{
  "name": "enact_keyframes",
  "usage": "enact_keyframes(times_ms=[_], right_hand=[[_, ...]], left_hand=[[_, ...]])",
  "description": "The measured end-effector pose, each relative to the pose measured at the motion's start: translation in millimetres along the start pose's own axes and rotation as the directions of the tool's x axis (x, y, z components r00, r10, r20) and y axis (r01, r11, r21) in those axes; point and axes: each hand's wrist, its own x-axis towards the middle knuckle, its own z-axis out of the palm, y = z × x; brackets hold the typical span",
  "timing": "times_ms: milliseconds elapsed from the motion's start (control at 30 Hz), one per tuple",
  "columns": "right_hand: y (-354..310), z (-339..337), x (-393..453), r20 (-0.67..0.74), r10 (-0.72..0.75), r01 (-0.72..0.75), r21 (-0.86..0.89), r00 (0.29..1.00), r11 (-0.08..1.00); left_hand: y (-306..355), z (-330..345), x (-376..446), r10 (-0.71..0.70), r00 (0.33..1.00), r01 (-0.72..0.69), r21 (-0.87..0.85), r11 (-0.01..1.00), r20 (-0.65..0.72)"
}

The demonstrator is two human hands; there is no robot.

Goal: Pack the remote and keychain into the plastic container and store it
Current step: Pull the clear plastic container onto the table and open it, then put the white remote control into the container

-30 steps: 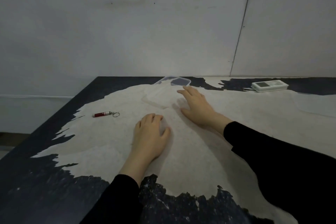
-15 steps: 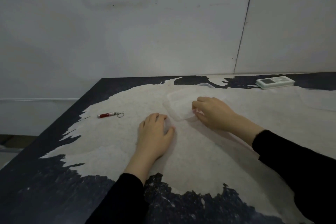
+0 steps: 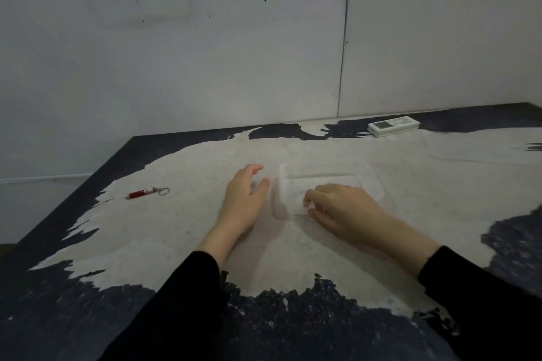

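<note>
A clear plastic container [image 3: 328, 182] lies on the table in front of me, hard to tell from the pale surface. My right hand [image 3: 340, 211] pinches its near edge with curled fingers. Just left of the container, my left hand [image 3: 243, 196] hovers with its fingers apart and holds nothing. A red keychain [image 3: 146, 193] with a metal ring lies to the left of both hands. The white remote [image 3: 393, 126] rests at the back right, near the wall.
The table [image 3: 176, 243] is dark with a worn pale middle; its left edge drops off to the floor. A white wall stands close behind the table. A faint clear lid-like sheet [image 3: 481, 152] lies at the far right.
My right hand dragged the container from the back of the table toward me. My left hand lifted off the table and opened beside it. The view has turned rightward.
</note>
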Motion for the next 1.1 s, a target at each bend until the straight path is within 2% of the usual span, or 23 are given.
enact_keyframes(times_ms=[33, 100, 200, 300, 400, 433, 500, 567, 600, 733, 867, 1000, 1100], right_hand=[[0.7, -0.4, -0.5, -0.004, -0.002, 0.002, -0.005, 1.0, 1.0], [1.8, -1.9, -2.7, -0.004, -0.003, 0.003, 0.001, 1.0, 1.0], [2.9, -8.0, -3.4, -0.011, 0.015, -0.014, 0.062, 1.0, 0.998], [20.8, -21.5, 6.0, -0.135, 0.098, -0.068, 0.211, 0.986, 0.975], [77.1, -28.4, 25.1, -0.337, 0.272, -0.151, 0.342, 0.902, 0.927], [101.6, -28.4, 31.1, -0.353, 0.341, -0.213, 0.353, 0.871, 0.911], [154.0, -21.2, 41.5, -0.273, 0.462, -0.399, 0.255, 0.844, 0.881], [195.4, -8.9, 48.1, -0.137, 0.563, -0.561, 0.054, 0.815, 0.826], [209.9, -3.7, 51.1, -0.103, 0.589, -0.596, -0.057, 0.802, 0.801], [234.3, 7.8, 70.4, -0.033, 0.538, -0.492, -0.454, 0.842, 0.742], [244.4, 1.3, 86.2, 0.031, 0.455, -0.359, -0.567, 0.89, 0.741], [227.0, -11.8, 82.6, 0.025, 0.344, -0.277, -0.541, 0.939, 0.794], [189.1, -25.7, 76.7, -0.079, 0.307, -0.317, -0.252, 0.948, 0.914]], left_hand=[[8.2, 8.5, 3.0, -0.047, 0.999, 0.047, -0.151, 0.987, 0.003], [17.3, 23.8, 8.7, -0.096, 0.995, 0.091, -0.287, 0.954, -0.003], [15.8, 35.0, 11.2, -0.087, 0.996, 0.082, -0.325, 0.942, -0.002], [9.4, 33.1, 11.9, -0.064, 0.997, 0.074, -0.343, 0.936, 0.041], [5.8, 31.8, 12.8, -0.046, 0.997, 0.062, -0.333, 0.941, 0.056], [6.2, 32.1, 12.2, -0.042, 0.998, 0.057, -0.323, 0.945, 0.052], [6.5, 34.7, 12.1, -0.042, 0.999, 0.05, -0.314, 0.948, 0.033], [7.2, 34.9, 12.5, -0.042, 0.999, 0.047, -0.305, 0.951, 0.022], [7.6, 35.0, 12.9, -0.039, 0.999, 0.044, -0.299, 0.953, 0.024], [4.9, 34.3, 12.2, -0.037, 0.999, 0.045, -0.292, 0.955, 0.031], [5.0, 34.9, 13.1, -0.018, 0.999, 0.027, -0.289, 0.957, 0.031], [5.0, 35.0, 12.5, -0.028, 0.999, 0.033, -0.307, 0.951, 0.022], [4.0, 34.9, 13.7, -0.015, 1.0, 0.022, -0.282, 0.959, 0.026]])
